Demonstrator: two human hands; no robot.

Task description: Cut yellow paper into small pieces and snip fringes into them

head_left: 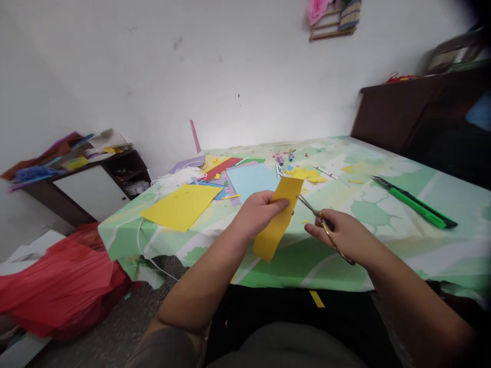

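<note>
My left hand pinches a long strip of yellow paper between thumb and fingers, tilted above the table's near edge. My right hand has its fingers in the handles of a pair of scissors with gold-coloured handles. The scissors' blades point up and left, and their tips are at the strip's right edge. Whether the blades touch the paper I cannot tell. A small yellow scrap lies on my dark lap below the table edge.
The table has a green and white cloth. On it are a yellow sheet, a light blue sheet, white string, yellow scraps, a pen and a green utility knife. A red plastic bag stands at left.
</note>
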